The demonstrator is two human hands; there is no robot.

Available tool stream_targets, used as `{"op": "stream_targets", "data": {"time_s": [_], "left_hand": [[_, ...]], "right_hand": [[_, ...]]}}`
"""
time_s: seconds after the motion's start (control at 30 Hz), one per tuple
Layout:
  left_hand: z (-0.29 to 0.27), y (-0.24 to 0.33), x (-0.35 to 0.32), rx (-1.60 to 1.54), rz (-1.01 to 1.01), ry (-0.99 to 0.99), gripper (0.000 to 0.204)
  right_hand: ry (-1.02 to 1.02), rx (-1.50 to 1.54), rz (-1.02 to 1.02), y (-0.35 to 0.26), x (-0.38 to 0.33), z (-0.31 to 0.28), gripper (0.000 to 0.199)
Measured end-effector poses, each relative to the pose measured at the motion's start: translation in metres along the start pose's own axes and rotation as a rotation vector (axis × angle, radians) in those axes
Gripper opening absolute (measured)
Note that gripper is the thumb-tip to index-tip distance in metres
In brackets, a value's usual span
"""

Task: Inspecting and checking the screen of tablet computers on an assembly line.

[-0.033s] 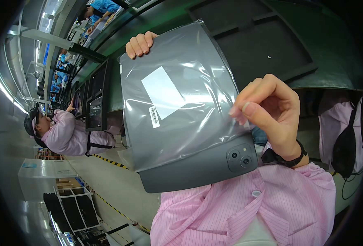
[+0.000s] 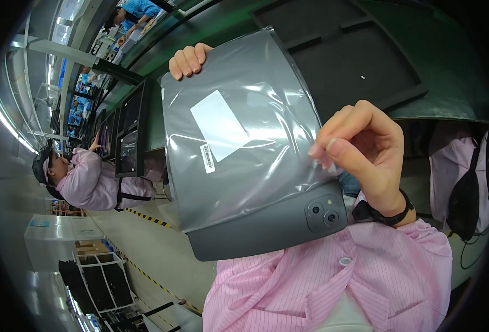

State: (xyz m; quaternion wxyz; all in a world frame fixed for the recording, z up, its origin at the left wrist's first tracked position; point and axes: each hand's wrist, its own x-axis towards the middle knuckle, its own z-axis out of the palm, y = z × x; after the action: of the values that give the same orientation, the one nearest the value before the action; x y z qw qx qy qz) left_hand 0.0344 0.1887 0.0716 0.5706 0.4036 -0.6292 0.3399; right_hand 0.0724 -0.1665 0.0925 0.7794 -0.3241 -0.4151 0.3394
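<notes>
A grey tablet (image 2: pixel 244 238) with a two-lens camera block is tilted up in front of me, its back facing me. A clear plastic bag (image 2: pixel 272 171) covers most of it, while the camera end sticks out of the bag's near edge. Through the film show a white rectangular label (image 2: pixel 220 124) and a small barcode sticker (image 2: pixel 207 159). Fingers of my left hand (image 2: pixel 189 60) curl over the far left edge of the bagged tablet; the thumb and palm are behind it. My right hand (image 2: pixel 366 149) is closed in a pinch on the bag's right edge, near the camera end.
A black foam tray (image 2: pixel 355 61) with recesses lies on the green bench (image 2: pixel 449 102), holding a tiny white piece. On the left, a person (image 2: pixel 89 177) in pink sits by black trays with screens (image 2: pixel 129 133). Pink clothing with a black strap (image 2: pixel 460 177) appears at right.
</notes>
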Motion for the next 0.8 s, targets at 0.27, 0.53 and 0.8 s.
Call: {"op": "stream_targets", "data": {"time_s": [0.27, 0.53, 0.8], "left_hand": [[0.001, 0.017, -0.017, 0.023, 0.031, 0.073, 0.013], [0.023, 0.042, -0.034, 0.077, 0.016, 0.232, 0.011], [0.032, 0.041, -0.041, 0.06, 0.097, 0.315, 0.009]], "right_hand": [[-0.369, -0.46, -0.833, 0.007, -0.003, -0.014, 0.014], [-0.242, -1.349, -0.5, -0.018, -0.003, -0.109, 0.034], [-0.376, -1.463, -0.25, -0.007, -0.064, -0.144, 0.033]]}}
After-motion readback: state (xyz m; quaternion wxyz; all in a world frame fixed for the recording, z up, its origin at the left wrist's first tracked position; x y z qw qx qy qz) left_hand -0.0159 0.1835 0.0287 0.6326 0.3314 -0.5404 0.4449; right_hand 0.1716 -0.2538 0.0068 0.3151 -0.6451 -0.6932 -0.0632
